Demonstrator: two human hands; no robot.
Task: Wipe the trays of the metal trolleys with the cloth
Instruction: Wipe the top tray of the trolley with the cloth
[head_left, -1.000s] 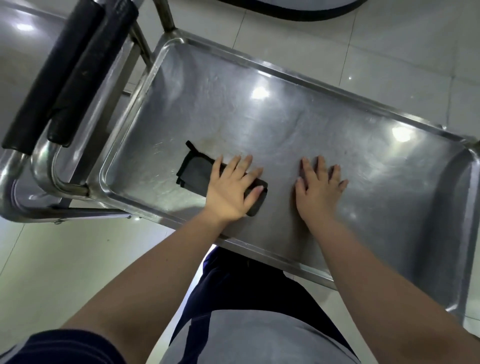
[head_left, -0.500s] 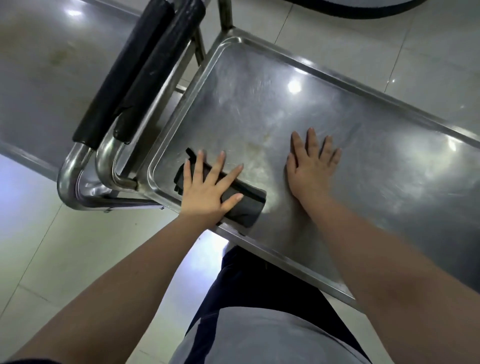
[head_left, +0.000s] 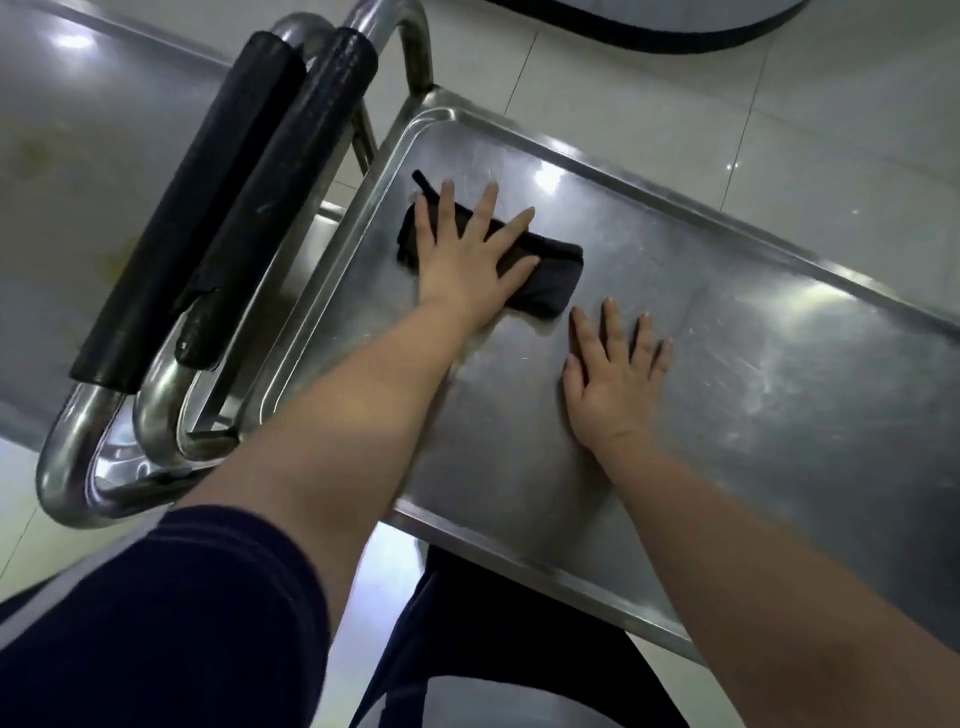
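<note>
At far left, two black padded handles (head_left: 223, 208) stand just beside the tray (head_left: 779, 395). My left hand (head_left: 467, 260) lies flat, fingers straight and spread, pressing the dark cloth (head_left: 553, 280) onto the tray's handle end. My right hand (head_left: 615, 384) rests flat on bare metal, holding nothing. Step in hand: wiping this end. Next move, as I judge: sweep the cloth rightward along the tray under even pressure.

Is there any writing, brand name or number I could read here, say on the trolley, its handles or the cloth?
None: the tray, the black handle grips, the dark cloth under the left hand and the floor tiles carry no readable words, labels or numbers.
</note>
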